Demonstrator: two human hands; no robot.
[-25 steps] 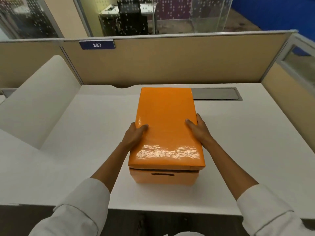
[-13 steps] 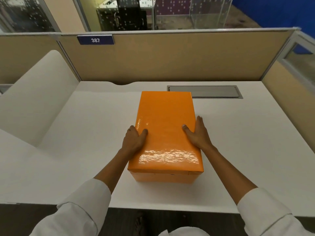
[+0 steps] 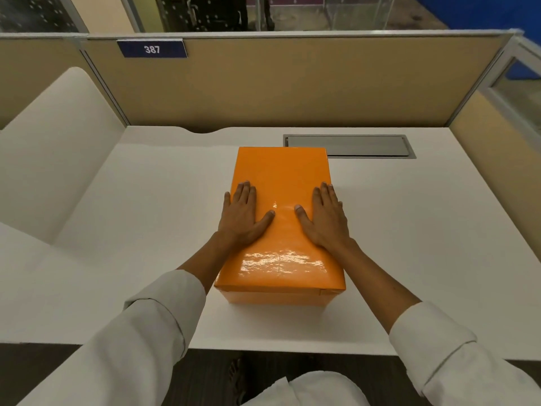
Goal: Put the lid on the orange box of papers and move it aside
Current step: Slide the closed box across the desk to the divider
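Observation:
The orange box (image 3: pixel 278 295) stands in the middle of the white desk (image 3: pixel 424 230), its long side running away from me. Its glossy orange lid (image 3: pixel 281 171) sits flat on top and covers it fully; the papers inside are hidden. My left hand (image 3: pixel 243 215) lies palm down on the lid's left half, fingers spread. My right hand (image 3: pixel 325 218) lies palm down on the right half, fingers spread. Neither hand grips anything.
A grey cable hatch (image 3: pixel 351 145) is set into the desk behind the box on the right. Tan partition panels (image 3: pixel 263 83) wall the desk at the back and right. A white curved divider (image 3: pixel 52 153) rises on the left.
The lid has dropped fully onto the box, closing the gap at the front. Both hands have moved from the lid's side edges onto its top, palms flat.

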